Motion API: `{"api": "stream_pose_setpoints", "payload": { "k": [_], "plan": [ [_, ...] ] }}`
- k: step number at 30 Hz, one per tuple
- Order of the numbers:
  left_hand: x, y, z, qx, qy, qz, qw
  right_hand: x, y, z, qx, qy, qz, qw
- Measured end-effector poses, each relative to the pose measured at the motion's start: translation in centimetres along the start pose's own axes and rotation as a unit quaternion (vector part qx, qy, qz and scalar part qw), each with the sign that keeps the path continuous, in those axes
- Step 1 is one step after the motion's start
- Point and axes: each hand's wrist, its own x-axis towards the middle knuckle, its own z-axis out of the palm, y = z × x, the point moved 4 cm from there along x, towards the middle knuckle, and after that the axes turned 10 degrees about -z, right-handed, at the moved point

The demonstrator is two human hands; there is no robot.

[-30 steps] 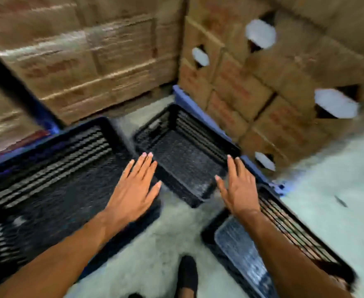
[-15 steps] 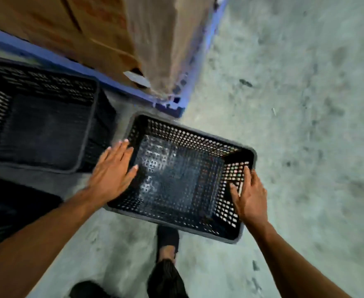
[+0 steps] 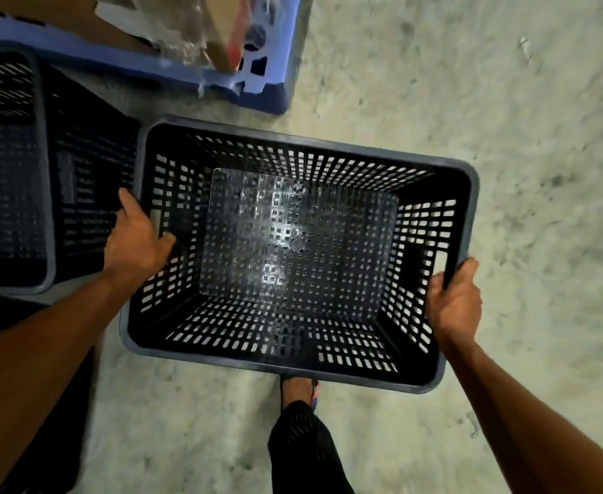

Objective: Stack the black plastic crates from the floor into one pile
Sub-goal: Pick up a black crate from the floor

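Observation:
A black perforated plastic crate [image 3: 303, 372] fills the middle of the head view, open side up and empty. My left hand [image 3: 134, 244] grips its left rim, thumb inside the wall. My right hand [image 3: 453, 301] is closed around its right rim near the handle slot. A second black crate [image 3: 48, 222] stands right beside it on the left, its right wall next to my left hand. Another dark crate edge [image 3: 43, 440] shows at the lower left under my left forearm.
A blue pallet [image 3: 268, 90] with wrapped cardboard boxes [image 3: 171, 26] lies just beyond the crates at the top. My leg and foot [image 3: 300, 422] are under the held crate's near edge. Bare concrete floor [image 3: 506, 137] spreads to the right.
Both hands went from hovering over the crates to closing on the two short rims of one crate. The crate now looks larger and closer to the camera.

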Motion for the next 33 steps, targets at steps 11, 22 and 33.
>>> {"api": "stream_pose_setpoints", "payload": {
  "k": [11, 22, 33],
  "plan": [
    [-0.6, -2.7, -0.7, -0.145, -0.038, -0.063, 0.987, -0.7, -1.5, -1.9, 0.083, 0.031, -0.013, 0.996],
    [-18.0, -11.9, -9.2, -0.309, -0.003, -0.015, 0.951, -12.9, -5.0, -20.0, 0.047, 0.108, -0.111, 0.987],
    [-42.0, -25.1, -29.8, -0.457, 0.155, 0.022, 0.876, -33.8, -15.2, -42.0, 0.044, 0.178, -0.235, 0.955]
  ]
}}
